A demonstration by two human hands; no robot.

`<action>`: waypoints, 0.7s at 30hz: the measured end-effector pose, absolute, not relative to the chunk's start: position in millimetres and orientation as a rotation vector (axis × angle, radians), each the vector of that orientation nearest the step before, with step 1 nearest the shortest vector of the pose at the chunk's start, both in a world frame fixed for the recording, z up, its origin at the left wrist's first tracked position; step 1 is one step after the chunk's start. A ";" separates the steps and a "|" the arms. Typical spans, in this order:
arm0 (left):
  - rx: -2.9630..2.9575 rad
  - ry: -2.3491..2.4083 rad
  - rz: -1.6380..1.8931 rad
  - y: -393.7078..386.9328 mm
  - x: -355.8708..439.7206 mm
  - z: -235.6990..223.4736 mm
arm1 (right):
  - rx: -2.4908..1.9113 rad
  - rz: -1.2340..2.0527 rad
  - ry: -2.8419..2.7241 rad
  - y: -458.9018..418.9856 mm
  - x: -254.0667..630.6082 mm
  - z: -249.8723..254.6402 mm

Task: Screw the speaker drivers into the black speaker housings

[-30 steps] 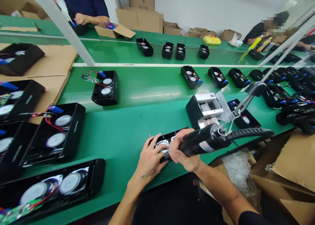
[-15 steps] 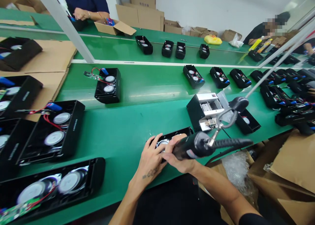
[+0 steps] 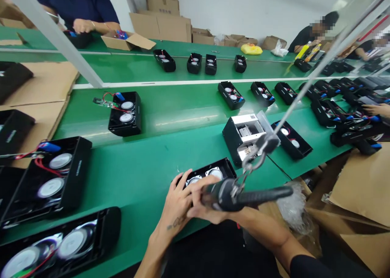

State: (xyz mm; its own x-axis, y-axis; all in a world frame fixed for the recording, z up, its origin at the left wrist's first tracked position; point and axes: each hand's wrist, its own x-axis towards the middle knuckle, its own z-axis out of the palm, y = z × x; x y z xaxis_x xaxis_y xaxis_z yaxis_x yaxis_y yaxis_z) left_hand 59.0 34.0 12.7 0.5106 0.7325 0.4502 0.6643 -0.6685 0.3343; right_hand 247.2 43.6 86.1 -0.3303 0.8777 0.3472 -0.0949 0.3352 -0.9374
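My right hand (image 3: 204,203) is wrapped around a black electric screwdriver (image 3: 221,193), which hangs from a metal hook and has a thick cable at its rear end. The screwdriver's tip is hidden behind my hands. Under them lies a black speaker housing (image 3: 227,170) with two round white-centred speakers facing up. My left hand (image 3: 179,199) grips the housing's near left end, fingers over its edge beside one speaker (image 3: 194,179). Just beyond the housing's right end stands a black and silver screw feeder box (image 3: 243,134).
Open speaker housings (image 3: 68,176) with red wires and blue batteries stand on the left. Another housing (image 3: 124,113) sits farther back on the green bench. Several more line the right side. A sloping metal post (image 3: 61,38) rises at the left. Co-workers sit opposite; cardboard boxes (image 3: 362,184) stand below right.
The view has shifted a little. The screwdriver has tilted lower and moved to the left with my right hand, uncovering the housing's second speaker. My left hand keeps its hold.
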 end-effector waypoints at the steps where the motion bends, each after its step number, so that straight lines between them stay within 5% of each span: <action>1: 2.662 1.189 0.869 33.7 57.8 15.6 | -0.671 1.208 -1.495 46.4 258.7 92.4; 9: 2.714 1.245 0.897 33.7 101.2 45.5 | -0.873 0.855 -0.854 49.5 371.3 111.7; 21: 2.346 0.962 1.246 43.2 174.1 57.7 | -0.679 0.994 -0.686 51.4 351.8 106.8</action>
State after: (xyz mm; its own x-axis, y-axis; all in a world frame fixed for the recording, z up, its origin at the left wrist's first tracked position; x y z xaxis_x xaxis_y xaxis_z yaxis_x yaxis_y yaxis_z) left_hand 174.1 43.2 57.7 0.3942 0.6887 0.6085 0.4143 -0.7242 0.5513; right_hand 351.8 51.4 106.8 0.3804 0.9029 0.2001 -0.5068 0.3845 -0.7716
